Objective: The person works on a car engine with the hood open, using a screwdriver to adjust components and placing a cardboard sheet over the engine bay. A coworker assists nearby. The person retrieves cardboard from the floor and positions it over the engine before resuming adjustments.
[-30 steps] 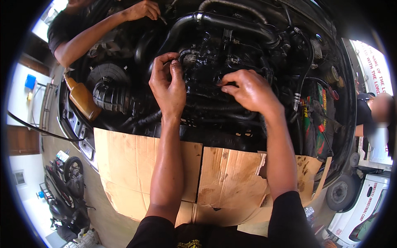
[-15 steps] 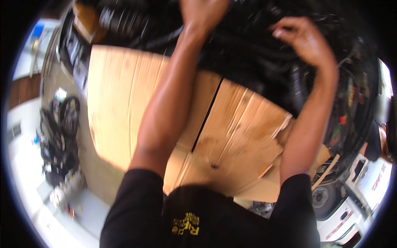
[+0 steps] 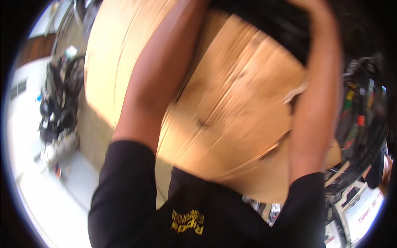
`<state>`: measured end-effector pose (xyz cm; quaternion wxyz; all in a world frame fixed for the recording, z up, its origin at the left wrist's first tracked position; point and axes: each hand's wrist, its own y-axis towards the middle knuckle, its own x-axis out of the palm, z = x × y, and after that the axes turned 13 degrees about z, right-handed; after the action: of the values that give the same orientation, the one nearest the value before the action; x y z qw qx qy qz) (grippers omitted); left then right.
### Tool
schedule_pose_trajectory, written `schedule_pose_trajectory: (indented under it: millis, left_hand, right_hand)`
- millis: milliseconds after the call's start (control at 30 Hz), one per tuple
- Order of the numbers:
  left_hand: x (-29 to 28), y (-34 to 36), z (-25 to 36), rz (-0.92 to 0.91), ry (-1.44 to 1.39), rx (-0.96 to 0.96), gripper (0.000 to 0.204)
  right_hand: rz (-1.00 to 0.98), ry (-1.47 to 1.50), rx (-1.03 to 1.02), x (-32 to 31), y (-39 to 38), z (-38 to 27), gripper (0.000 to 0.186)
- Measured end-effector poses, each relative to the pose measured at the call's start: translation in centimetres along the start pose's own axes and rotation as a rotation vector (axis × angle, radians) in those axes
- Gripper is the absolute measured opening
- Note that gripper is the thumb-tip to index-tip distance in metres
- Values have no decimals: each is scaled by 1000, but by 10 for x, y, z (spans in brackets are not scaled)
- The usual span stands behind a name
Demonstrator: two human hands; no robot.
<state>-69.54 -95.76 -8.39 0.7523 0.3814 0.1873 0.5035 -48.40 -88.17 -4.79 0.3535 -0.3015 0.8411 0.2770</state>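
A large sheet of brown cardboard [image 3: 244,87], creased and torn along its right side, lies in front of me beneath both forearms. Beyond its far edge are dark, blurred parts that look like an engine bay [image 3: 285,25]. My left forearm [image 3: 159,74] reaches across the cardboard, and the left hand is past the top edge of the picture. Only the back part of my right hand [image 3: 312,5] shows at the top, bent inward over the dark parts. Its fingers are cut off from view, so whatever it touches is hidden.
Black machine parts [image 3: 58,99] and a pale metal casting [image 3: 60,146] stand on the floor at left. Dark hoses and cables with a red piece [image 3: 361,120] run along the right. Farther right are another person's dark sleeve [image 3: 374,171] and a white vehicle [image 3: 364,211].
The view has shifted, so the cardboard fills more of the upper picture. Both arms reach farther up the frame; the left hand has left view and the right hand is mostly cut off.
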Motion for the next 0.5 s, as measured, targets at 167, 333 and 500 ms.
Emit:
schedule_pose_trajectory:
  millis: [167,333,500]
  left_hand:
    - [-18,14,-21,1,1,-25,12]
    - [13,66,6,-113,-136,-138,12]
    - [11,62,-42,-137,-55,128,15]
  right_hand:
    - [-74,-1,48,-7,12,-3,21]
    - [147,-68,177,11,12,-45,24]
    - [113,-150,224,-25,9,-15,24]
